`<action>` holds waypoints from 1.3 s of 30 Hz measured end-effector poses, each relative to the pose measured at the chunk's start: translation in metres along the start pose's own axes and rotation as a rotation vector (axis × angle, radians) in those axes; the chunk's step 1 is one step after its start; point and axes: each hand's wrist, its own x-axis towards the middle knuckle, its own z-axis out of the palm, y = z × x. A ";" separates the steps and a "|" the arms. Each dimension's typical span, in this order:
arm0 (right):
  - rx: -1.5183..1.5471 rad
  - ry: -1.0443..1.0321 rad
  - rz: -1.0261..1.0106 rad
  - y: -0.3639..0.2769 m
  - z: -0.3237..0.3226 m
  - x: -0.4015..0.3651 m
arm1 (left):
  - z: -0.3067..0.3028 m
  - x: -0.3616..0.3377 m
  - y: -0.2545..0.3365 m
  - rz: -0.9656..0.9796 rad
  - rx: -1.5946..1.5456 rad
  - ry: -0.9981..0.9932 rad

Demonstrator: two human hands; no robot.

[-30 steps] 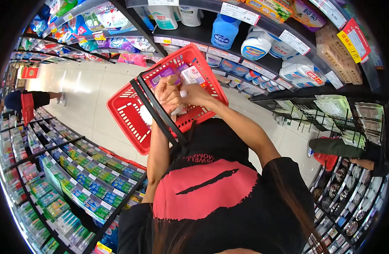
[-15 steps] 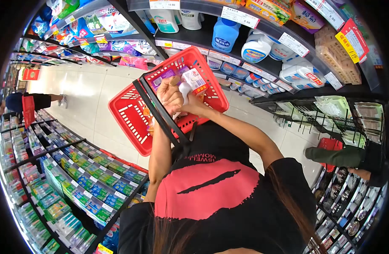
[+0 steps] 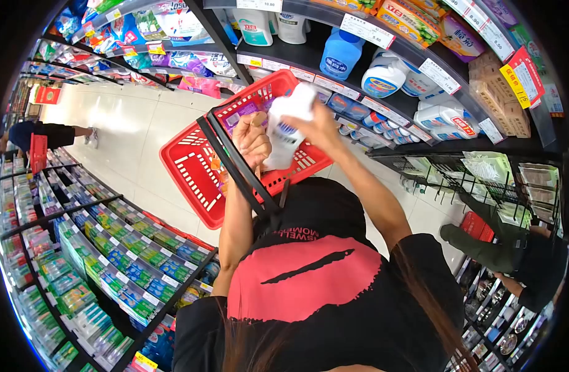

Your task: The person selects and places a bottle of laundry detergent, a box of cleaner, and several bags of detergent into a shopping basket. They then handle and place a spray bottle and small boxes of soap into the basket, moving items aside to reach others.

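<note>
Two long shelf racks close me in: one full of small boxes at my left (image 3: pixel 111 248) and one at my right (image 3: pixel 414 49), which carries one blue bottle (image 3: pixel 341 53) and, just beside it, two white jugs (image 3: pixel 383 77). Two other persons are in the aisle, one far away on the left (image 3: pixel 43 133) and one near on the right, in dark green trousers (image 3: pixel 501 245); each has something red beside them, but it is too small for me to name it. One red basket (image 3: pixel 191 167) hangs from my left forearm by its two black handles (image 3: pixel 235 167), and inside it I can count one purple pack (image 3: pixel 241 110); the other goods there are hidden by my hands. One white bottle (image 3: pixel 283 133) is held tilted above the basket, in front of my chest. My right hand (image 3: pixel 321 127) has the fingers closed around its upper part. My left hand (image 3: pixel 250 137) is curled into a narrow fist, pressed against the side of the bottle; I cannot tell if it really grips it.
</note>
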 end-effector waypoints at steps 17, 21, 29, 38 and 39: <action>0.168 0.318 -0.177 -0.091 -0.100 0.014 | -0.009 -0.011 0.004 0.053 0.021 0.064; -0.218 0.387 -0.422 -0.079 -0.087 0.038 | -0.011 -0.008 0.005 0.030 0.011 0.003; -0.429 0.281 -0.510 -0.009 -0.052 0.125 | -0.013 -0.009 0.010 0.046 0.011 0.007; -0.627 0.148 -0.359 0.010 -0.028 0.193 | -0.015 -0.013 0.018 0.084 0.021 -0.009; -0.649 0.158 -0.322 0.012 -0.025 0.199 | -0.016 -0.015 0.019 0.089 0.025 -0.014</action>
